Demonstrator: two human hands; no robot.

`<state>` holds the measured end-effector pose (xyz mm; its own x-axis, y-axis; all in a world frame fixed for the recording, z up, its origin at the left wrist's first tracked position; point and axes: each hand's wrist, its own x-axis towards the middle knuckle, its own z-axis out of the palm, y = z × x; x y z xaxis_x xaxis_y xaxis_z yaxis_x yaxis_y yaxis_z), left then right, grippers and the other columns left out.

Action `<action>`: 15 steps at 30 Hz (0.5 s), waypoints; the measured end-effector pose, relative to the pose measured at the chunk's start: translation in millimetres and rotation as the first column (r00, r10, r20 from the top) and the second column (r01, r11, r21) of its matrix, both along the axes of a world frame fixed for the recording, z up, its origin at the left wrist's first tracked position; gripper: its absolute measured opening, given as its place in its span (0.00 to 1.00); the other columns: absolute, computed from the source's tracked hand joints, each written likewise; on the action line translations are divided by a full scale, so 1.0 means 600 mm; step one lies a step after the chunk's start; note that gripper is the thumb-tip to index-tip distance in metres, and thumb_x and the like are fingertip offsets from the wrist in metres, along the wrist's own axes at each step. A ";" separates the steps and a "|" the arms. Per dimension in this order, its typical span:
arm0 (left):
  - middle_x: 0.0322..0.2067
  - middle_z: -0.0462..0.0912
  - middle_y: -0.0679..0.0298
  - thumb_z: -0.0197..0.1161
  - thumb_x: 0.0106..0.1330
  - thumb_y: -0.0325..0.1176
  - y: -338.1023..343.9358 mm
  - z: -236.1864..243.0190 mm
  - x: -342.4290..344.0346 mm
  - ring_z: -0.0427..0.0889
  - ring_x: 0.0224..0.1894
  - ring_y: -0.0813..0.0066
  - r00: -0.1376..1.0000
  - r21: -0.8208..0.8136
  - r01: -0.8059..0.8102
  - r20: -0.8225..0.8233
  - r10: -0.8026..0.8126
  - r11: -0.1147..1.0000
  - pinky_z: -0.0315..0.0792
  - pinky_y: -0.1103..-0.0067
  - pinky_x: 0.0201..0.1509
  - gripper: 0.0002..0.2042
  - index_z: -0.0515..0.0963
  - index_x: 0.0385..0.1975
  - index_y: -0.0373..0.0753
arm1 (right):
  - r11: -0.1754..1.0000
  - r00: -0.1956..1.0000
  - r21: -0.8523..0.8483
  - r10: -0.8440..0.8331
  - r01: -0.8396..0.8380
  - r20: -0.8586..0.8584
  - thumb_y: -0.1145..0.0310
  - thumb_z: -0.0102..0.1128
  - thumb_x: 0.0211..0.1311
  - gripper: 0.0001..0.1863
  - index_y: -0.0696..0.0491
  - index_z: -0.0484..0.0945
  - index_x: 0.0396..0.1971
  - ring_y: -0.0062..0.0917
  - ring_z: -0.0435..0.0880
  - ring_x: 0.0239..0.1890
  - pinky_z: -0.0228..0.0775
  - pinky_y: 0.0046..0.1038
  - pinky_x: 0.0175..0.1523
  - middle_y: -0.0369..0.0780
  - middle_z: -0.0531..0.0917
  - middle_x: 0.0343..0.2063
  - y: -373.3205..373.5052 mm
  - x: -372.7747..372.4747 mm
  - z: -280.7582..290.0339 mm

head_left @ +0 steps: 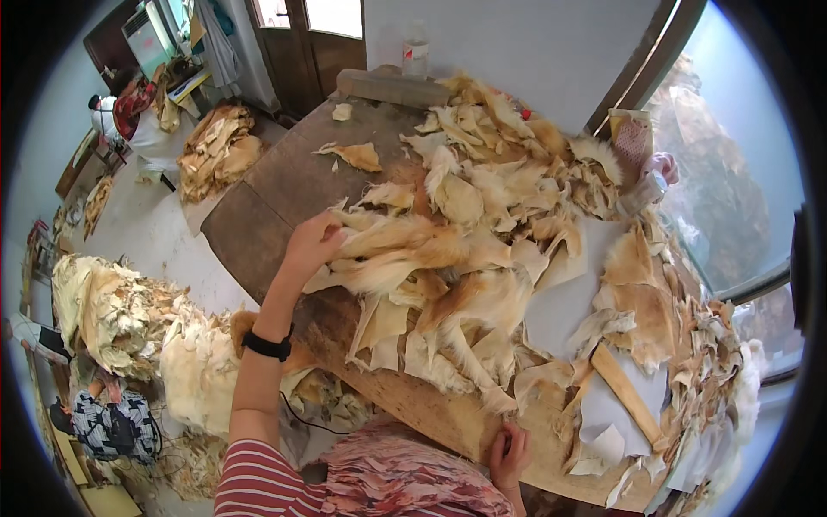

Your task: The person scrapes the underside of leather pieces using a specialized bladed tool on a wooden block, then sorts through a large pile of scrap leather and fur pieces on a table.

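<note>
My left hand (pixel 314 241) reaches up over the wooden table, its fingers pinched on the upper left end of a long tan-and-cream fur piece (pixel 405 257). My right hand (pixel 508 450) is low at the table's front edge, fingers curled beside the lower tip of a hanging fur strip (pixel 478 386); whether it grips that tip is unclear. A heap of pale pelts and scraps (pixel 482 185) lies beyond them. At the right, a wooden stick (pixel 624 396) rests on white sheets (pixel 603 444) near more tan fur (pixel 629 293).
A bottle (pixel 415 56) and a roll (pixel 388 86) stand at the table's back; a jar (pixel 642 194) sits by the window. Piles of hides (pixel 215 155) cover parts of the floor at left, where co-workers (pixel 129 112) are at work. A black cord (pixel 319 426) dangles below the table.
</note>
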<state>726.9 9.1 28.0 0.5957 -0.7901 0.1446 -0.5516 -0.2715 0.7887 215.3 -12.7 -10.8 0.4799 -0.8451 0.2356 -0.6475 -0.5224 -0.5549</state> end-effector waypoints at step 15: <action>0.31 0.77 0.51 0.63 0.50 0.28 -0.111 0.013 -0.088 0.77 0.38 0.51 0.893 0.108 0.123 0.423 -0.157 0.987 0.71 0.65 0.42 0.16 0.75 0.40 0.36 | 0.999 0.999 0.015 -0.034 0.033 0.034 0.77 0.60 0.54 0.12 0.51 0.78 0.39 0.29 0.74 0.19 0.65 0.30 0.24 0.39 0.74 0.23 -0.006 -0.006 0.000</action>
